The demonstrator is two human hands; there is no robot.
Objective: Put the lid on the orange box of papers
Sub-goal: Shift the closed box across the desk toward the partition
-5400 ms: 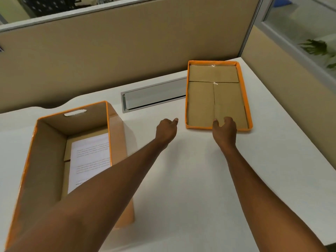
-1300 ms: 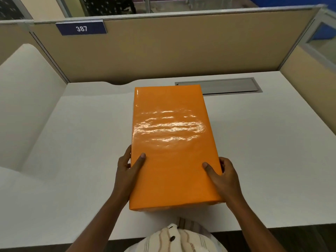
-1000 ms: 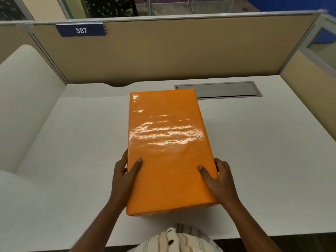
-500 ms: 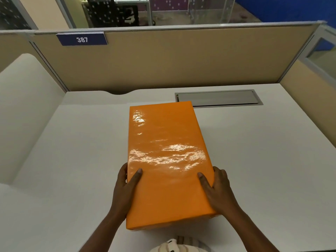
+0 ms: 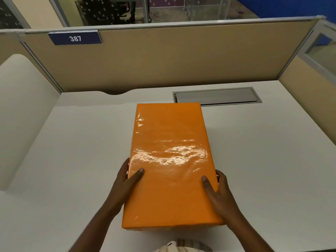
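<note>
The glossy orange lid (image 5: pixel 171 160) sits flat on top of the orange box and hides the box body and the papers inside. The closed box stands lengthwise on the white desk (image 5: pixel 263 160), near the front edge. My left hand (image 5: pixel 127 182) grips the lid's left side, thumb on top and fingers down the side. On the right side my right hand (image 5: pixel 216 193) holds it the same way. Both hands are at the near half of the lid.
A grey metal cable tray cover (image 5: pixel 216 96) is set into the desk behind the box to the right. Beige partition walls (image 5: pixel 163 57) enclose the desk at the back and right, with a blue sign reading 387 (image 5: pixel 75 38). A white curved panel (image 5: pixel 23 106) stands at the left.
Earlier the lid lay upside down at the back right and the box stood open at the left. Over the last second my hands stay on the closed box, which turns slightly straighter.
</note>
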